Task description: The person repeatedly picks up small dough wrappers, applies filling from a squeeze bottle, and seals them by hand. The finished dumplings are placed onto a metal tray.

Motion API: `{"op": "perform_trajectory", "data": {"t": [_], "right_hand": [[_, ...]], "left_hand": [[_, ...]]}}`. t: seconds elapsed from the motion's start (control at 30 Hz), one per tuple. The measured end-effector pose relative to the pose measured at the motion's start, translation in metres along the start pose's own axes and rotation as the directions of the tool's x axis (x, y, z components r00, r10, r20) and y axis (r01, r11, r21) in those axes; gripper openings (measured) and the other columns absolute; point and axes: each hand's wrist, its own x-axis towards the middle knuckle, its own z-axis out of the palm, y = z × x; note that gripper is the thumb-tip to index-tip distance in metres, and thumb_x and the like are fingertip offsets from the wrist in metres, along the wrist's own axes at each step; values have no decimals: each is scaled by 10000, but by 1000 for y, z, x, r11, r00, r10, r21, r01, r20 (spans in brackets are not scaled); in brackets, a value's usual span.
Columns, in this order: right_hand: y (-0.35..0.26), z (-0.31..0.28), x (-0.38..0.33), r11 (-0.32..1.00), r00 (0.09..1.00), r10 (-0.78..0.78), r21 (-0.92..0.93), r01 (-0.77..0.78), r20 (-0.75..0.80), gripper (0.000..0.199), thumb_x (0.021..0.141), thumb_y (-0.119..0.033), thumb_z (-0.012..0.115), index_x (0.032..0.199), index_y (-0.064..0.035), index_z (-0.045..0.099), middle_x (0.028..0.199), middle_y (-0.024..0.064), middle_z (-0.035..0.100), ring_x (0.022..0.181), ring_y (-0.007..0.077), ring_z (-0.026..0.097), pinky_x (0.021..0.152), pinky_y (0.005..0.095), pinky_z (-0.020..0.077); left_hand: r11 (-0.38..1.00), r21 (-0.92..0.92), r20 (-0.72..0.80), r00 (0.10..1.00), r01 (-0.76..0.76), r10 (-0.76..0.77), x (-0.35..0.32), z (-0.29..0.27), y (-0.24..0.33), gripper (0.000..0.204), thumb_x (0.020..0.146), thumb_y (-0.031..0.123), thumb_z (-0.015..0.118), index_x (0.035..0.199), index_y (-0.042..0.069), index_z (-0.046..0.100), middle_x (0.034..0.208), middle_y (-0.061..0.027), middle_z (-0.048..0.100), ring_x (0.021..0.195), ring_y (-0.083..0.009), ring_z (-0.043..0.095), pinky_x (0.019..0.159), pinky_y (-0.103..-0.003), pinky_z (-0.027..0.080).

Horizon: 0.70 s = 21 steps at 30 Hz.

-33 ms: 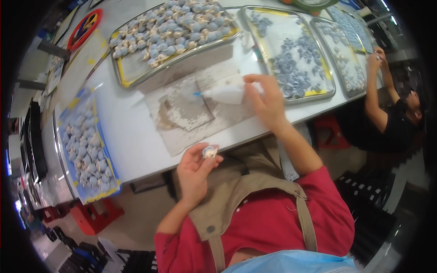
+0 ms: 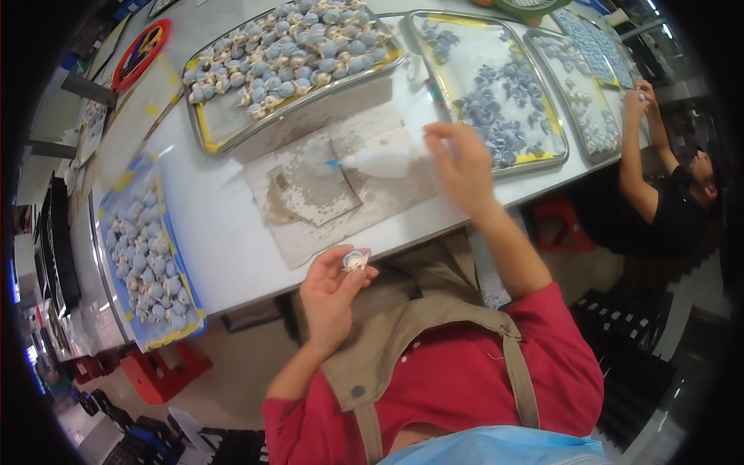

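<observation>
From where I stand, the right hand (image 2: 469,174) has moved slightly toward the person's right, and the white bottle (image 2: 380,161) now shows almost whole to its left. The fingers are loosely bent with a gap between them, and I see nothing held inside; I judge that the bottle is released, though its blurred end is so near that I cannot tell if a fingertip touches it. The bottle lies on its side above the stained board (image 2: 298,240), its blue tip pointing left.

The left hand (image 2: 327,294) has not changed: thumb and fingers pinch a small blue-and-cream piece (image 2: 356,262), in front of the bench (image 2: 232,240) edge. So, as I understand, only this piece is in hold at present.

Behind the board stands a large metal tray (image 2: 225,130) of similar pieces; a blue tray (image 2: 116,203) is at the left, and a second metal tray (image 2: 461,77) with blue-grey bits is at the right.
</observation>
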Motion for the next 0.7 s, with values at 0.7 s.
{"op": "perform_trajectory", "data": {"t": [0.7], "right_hand": [[54, -47, 77, 994, 989, 101, -18, -104, -109, 144, 764, -90, 660, 897, -44, 625, 777, 59, 641, 701, 134, 609, 644, 248, 478]], "left_hand": [[1000, 4, 5, 1000, 2, -2, 4, 16, -6, 375, 814, -32, 581, 1170, -11, 465, 1118, -158, 550, 850, -187, 608, 710, -230, 487]]}}
